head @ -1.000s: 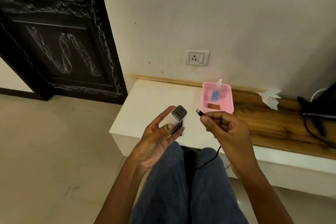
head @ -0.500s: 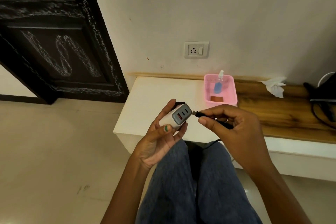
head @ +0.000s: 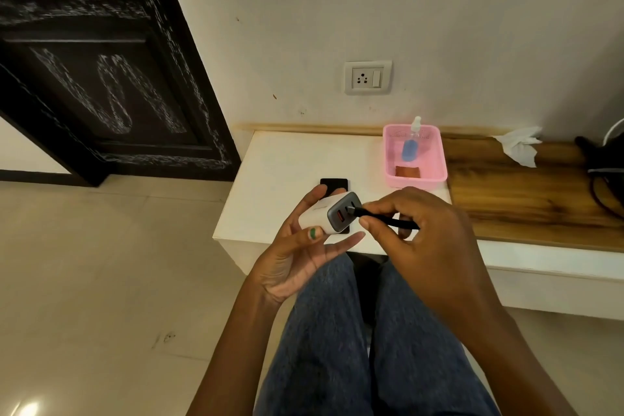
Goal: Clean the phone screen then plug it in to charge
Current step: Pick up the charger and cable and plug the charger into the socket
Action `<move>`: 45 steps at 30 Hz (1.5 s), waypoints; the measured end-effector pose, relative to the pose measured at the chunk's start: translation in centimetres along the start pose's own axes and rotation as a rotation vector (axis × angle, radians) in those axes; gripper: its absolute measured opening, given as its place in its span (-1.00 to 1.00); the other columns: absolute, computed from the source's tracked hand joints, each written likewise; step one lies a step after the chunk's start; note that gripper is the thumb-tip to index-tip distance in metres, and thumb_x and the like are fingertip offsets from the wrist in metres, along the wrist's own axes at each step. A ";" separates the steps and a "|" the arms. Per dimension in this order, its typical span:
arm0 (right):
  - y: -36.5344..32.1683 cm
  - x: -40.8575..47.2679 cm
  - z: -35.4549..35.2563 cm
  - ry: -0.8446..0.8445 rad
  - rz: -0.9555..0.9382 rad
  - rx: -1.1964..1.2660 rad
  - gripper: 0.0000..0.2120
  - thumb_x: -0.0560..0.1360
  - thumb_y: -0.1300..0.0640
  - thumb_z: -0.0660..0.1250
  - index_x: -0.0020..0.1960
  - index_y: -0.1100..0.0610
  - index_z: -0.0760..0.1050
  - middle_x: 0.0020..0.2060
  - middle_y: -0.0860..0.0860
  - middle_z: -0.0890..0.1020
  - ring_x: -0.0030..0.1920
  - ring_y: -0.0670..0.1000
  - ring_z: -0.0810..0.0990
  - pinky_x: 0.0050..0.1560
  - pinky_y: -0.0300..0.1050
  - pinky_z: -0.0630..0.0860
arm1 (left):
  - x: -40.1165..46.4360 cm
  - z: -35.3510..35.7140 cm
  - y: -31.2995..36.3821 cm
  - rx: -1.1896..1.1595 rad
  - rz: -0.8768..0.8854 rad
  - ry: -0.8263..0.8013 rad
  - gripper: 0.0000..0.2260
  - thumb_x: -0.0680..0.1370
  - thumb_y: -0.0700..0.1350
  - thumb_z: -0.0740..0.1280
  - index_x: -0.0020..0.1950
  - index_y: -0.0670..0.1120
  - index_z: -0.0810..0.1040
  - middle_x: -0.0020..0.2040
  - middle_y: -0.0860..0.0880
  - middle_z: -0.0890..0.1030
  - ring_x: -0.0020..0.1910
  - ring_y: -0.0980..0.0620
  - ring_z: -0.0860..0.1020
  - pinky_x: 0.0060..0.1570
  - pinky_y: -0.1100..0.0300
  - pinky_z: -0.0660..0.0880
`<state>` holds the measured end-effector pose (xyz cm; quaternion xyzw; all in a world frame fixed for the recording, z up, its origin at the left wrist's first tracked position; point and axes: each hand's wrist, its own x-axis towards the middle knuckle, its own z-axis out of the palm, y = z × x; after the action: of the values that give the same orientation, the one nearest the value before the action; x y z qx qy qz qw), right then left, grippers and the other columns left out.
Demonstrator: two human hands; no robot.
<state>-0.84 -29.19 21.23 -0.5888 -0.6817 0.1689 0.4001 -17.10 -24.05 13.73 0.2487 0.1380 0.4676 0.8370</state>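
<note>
We hold the charger (head: 329,215) in our left hand (head: 297,246), thumb across its white body and fingers curled behind it, so its grey port face looks toward our right hand (head: 422,240). That hand pinches the black cable (head: 388,217) just behind its plug, thumb and forefinger closed on it, with the plug tip at or just inside one of the ports; we cannot tell whether it is fully seated.

The charger looks like a small, hard, smooth block, probably light, and we judge it best held by its flat sides, as we do now, keeping the port face free. The cable is soft and will likely bend if we push from further back, so the stiff collar by the plug seems the right place to grip.

The phone (head: 334,184) lies flat on the white bench (head: 280,179), just beyond our left hand, dark face up. Our hand and the charger cover its near half, and we cannot judge whether the screen is clean. The cable's far end drops out of sight behind our right hand. The charger's wall pins are hidden too. The wall socket (head: 368,77) sits above the bench, with nothing plugged in.
</note>
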 end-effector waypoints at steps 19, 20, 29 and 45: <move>0.3 -0.4 0.6 0.115 0.094 0.067 -0.94 0.40 0.19 0.46 -0.12 0.11 0.66 -0.24 -0.12 0.65 -0.24 -0.23 0.57 -0.19 -0.39 0.51 | 1.8 1.8 -1.6 -0.211 0.017 0.067 -0.41 0.19 -0.22 0.63 0.20 -0.18 0.60 0.22 -0.19 0.60 0.16 -0.16 0.59 -0.03 0.02 0.62; 0.2 -0.5 0.7 0.138 0.089 0.069 -0.93 0.40 0.20 0.46 -0.11 0.12 0.66 -0.24 -0.13 0.63 -0.25 -0.24 0.56 -0.17 -0.42 0.50 | 1.8 1.9 -1.7 -0.221 0.011 0.071 -0.42 0.20 -0.22 0.63 0.20 -0.19 0.60 0.22 -0.20 0.59 0.16 -0.16 0.59 -0.05 0.03 0.62; -0.1 -0.7 1.0 0.176 0.139 0.109 -0.94 0.41 0.19 0.45 -0.12 0.16 0.64 -0.24 -0.08 0.67 -0.22 -0.14 0.62 -0.18 -0.33 0.56 | 1.9 2.5 -1.8 -0.203 -0.039 0.097 -0.34 0.22 -0.22 0.62 0.29 -0.22 0.52 0.27 -0.29 0.48 0.10 -0.19 0.62 -0.11 0.08 0.63; 1.1 -0.7 2.1 0.176 0.240 0.230 -0.80 0.43 0.20 0.44 -0.23 -0.09 0.54 -0.31 -0.24 0.62 -0.27 -0.19 0.63 -0.23 -0.32 0.59 | 2.2 1.8 -2.1 -0.148 -0.058 0.125 -0.38 0.21 -0.19 0.63 0.24 -0.20 0.57 0.22 -0.23 0.57 0.15 -0.15 0.59 0.07 0.07 0.59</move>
<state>-1.68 -29.08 18.84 -0.6287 -0.5451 0.2404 0.4999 -13.63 -23.63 14.06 0.1524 0.1620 0.4665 0.8561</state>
